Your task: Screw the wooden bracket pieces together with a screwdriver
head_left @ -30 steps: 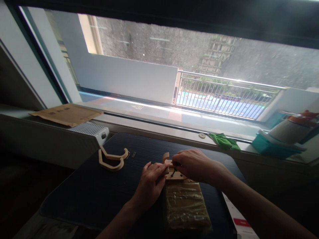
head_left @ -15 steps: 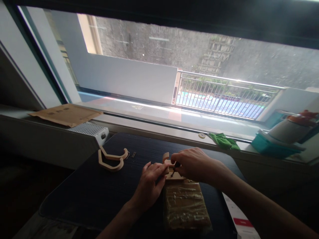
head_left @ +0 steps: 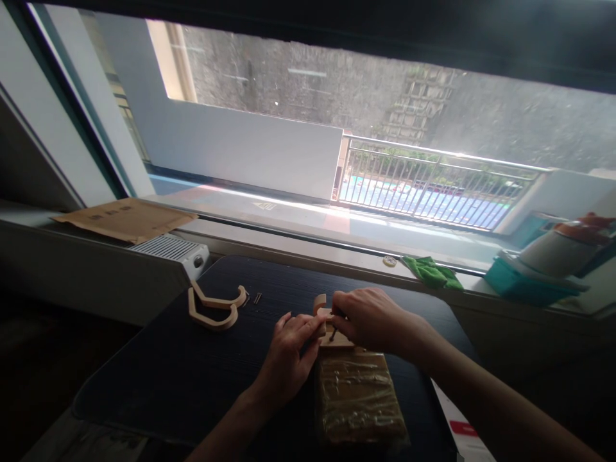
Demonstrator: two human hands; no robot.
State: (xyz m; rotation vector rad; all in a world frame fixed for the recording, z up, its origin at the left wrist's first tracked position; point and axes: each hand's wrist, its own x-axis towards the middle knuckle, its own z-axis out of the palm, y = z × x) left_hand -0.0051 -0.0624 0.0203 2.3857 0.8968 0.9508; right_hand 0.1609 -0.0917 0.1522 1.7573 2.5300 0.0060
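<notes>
My left hand [head_left: 294, 346] is closed on a pale wooden piece [head_left: 339, 340], its fingertips pressing the left edge. My right hand [head_left: 368, 314] grips a small dark screwdriver [head_left: 333, 333], mostly hidden in the fingers, with its tip pointing down at the wood. A curved wooden end [head_left: 319, 301] shows just beyond the fingers. Below the hands lies a block wrapped in clear plastic [head_left: 360, 398], touching or close to the wooden piece. To the left rest two hook-shaped wooden parts [head_left: 216, 319], with several screws [head_left: 258, 298] beside them.
The dark table [head_left: 192, 378] stands against a window sill. On the sill are a brown envelope [head_left: 128, 218], a green cloth [head_left: 432, 273], a small tape roll [head_left: 389, 261] and a teal box [head_left: 524, 282]. A white and red sheet or screen [head_left: 464, 423] shows under my right forearm.
My right hand has turned slightly about the screwdriver, and its dark handle is now more hidden. My left hand stays where it was on the wooden piece.
</notes>
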